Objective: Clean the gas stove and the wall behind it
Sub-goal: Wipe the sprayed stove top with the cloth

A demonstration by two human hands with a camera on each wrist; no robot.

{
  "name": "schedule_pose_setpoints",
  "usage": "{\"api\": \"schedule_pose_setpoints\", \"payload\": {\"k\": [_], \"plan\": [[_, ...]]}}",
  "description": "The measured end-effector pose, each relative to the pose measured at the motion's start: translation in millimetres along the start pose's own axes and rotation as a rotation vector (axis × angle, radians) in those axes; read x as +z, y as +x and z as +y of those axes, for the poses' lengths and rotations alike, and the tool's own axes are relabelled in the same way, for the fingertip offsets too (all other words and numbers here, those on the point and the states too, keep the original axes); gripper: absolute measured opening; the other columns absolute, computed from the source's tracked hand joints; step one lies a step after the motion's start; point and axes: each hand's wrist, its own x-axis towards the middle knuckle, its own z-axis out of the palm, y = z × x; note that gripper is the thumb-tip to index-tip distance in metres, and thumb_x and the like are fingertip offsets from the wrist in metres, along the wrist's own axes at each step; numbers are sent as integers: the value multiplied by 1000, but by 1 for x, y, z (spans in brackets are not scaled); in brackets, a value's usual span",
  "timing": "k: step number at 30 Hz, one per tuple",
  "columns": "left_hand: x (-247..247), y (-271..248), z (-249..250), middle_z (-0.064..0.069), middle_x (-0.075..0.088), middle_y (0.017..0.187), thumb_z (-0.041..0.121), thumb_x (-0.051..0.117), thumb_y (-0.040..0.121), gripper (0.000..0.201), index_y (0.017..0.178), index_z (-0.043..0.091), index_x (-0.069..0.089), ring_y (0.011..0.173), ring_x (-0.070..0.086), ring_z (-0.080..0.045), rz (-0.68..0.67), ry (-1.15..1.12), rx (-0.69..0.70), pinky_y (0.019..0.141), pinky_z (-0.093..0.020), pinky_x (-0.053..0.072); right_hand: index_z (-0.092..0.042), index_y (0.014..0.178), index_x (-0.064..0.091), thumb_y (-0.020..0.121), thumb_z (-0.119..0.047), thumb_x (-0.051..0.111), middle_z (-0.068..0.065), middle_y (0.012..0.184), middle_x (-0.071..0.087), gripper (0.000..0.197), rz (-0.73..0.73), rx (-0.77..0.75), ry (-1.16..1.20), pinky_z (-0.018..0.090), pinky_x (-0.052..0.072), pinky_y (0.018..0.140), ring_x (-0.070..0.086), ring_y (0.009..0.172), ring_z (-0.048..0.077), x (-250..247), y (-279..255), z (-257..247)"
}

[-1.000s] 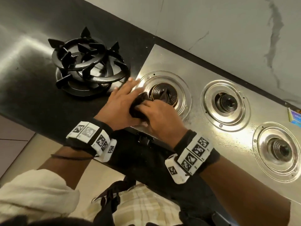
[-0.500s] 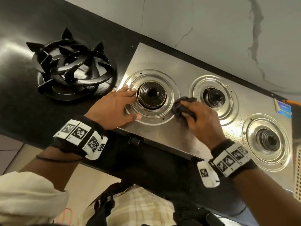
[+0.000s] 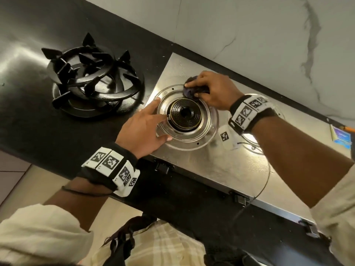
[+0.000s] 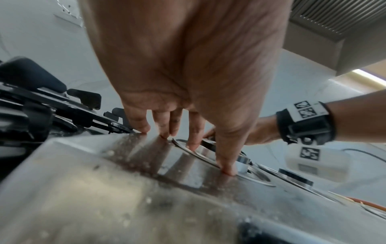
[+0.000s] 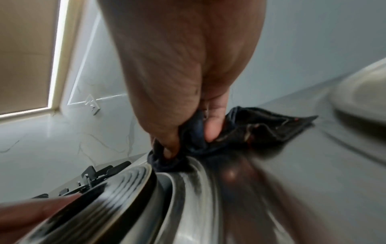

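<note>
A steel gas stove [image 3: 221, 169] lies on the black counter below a pale marble wall [image 3: 249, 35]. My right hand [image 3: 209, 91] grips a dark cloth [image 3: 189, 91] and presses it on the far rim of the left burner ring [image 3: 192, 143]. In the right wrist view the cloth [image 5: 250, 128] is bunched under my fingers [image 5: 213, 128] against the ring. My left hand [image 3: 146, 125] rests flat on the stove, fingers spread on the near left side of that ring beside the burner head [image 3: 185, 114]. In the left wrist view its fingertips [image 4: 227, 170] touch the steel top [image 4: 125, 189].
Black pan supports [image 3: 94, 81] are stacked on the counter [image 3: 28, 121] left of the stove. Stove knobs [image 3: 163, 167] stick out at the front edge. My right forearm covers the middle burner. A blue sticker [image 3: 341, 136] sits at the stove's far right corner.
My right hand has carried the cloth from the front of the left burner, past its right side, to the back of its ring. The left hand stays flat on the stove.
</note>
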Motion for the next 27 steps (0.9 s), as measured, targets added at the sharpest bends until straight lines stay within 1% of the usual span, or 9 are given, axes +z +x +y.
{"api": "schedule_pose_setpoints", "payload": {"k": [3, 5, 9, 12, 16, 19, 21, 25, 27], "plan": [[4, -3, 1, 5, 29, 167, 48, 81, 83, 50, 126, 24, 70, 135, 54, -25, 34, 11, 14, 103, -42, 49, -39, 134, 70, 94, -29, 74, -7, 124, 66, 41, -62, -69, -5, 40, 49, 103, 57, 112, 12, -11, 26, -7], [5, -4, 0, 6, 33, 164, 47, 81, 83, 49, 126, 26, 70, 134, 54, -23, 54, 2, 28, 102, -42, 50, -43, 133, 70, 93, -35, 75, -8, 122, 67, 41, -97, -124, -18, 41, 50, 101, 60, 111, 14, -10, 44, -24], [6, -1, -3, 10, 45, 151, 49, 79, 83, 49, 126, 29, 69, 130, 53, -16, 76, -9, 44, 96, -43, 57, -45, 130, 71, 95, -36, 72, -8, 114, 65, 36, -161, -306, -52, 28, 44, 87, 56, 101, 10, 13, 64, -73], [10, -5, 1, 6, 46, 148, 49, 79, 83, 50, 126, 27, 69, 134, 49, -16, 83, 19, 54, 95, -41, 57, -42, 129, 72, 97, -31, 71, -7, 112, 63, 34, -158, -356, -65, 27, 43, 83, 55, 97, 11, 18, 65, -72], [10, -4, -3, 0, 44, 153, 52, 78, 83, 51, 125, 24, 71, 145, 41, -18, 80, 33, 27, 101, -45, 56, -40, 132, 70, 100, -29, 66, -7, 119, 61, 35, -2, -110, 13, 30, 45, 96, 55, 109, 13, 2, 77, -25], [11, -4, -3, -5, 43, 156, 50, 77, 84, 51, 126, 22, 71, 152, 35, -22, 68, 36, 31, 109, -47, 51, -38, 132, 71, 100, -25, 62, -2, 117, 70, 36, 174, 113, 6, 27, 44, 94, 63, 107, 21, -7, 87, 7], [11, -5, -3, -6, 42, 157, 49, 78, 84, 52, 127, 21, 70, 153, 34, -23, 72, 34, 39, 111, -47, 49, -35, 130, 73, 99, -27, 60, 2, 119, 76, 35, 205, 219, 19, 27, 48, 93, 68, 111, 26, -9, 92, 16], [12, -5, -3, -7, 42, 158, 46, 80, 84, 51, 127, 21, 70, 153, 34, -24, 87, 19, 33, 110, -46, 48, -32, 136, 69, 104, -30, 57, 6, 129, 65, 34, 145, 209, 14, 30, 44, 93, 63, 115, 28, -6, 93, 7], [13, -5, -3, -7, 41, 159, 48, 80, 84, 52, 128, 22, 70, 154, 33, -24, 87, 20, 42, 110, -47, 47, -30, 141, 64, 105, -32, 59, 2, 131, 53, 37, 100, 140, 46, 23, 41, 97, 57, 118, 24, 0, 90, -6]]}}
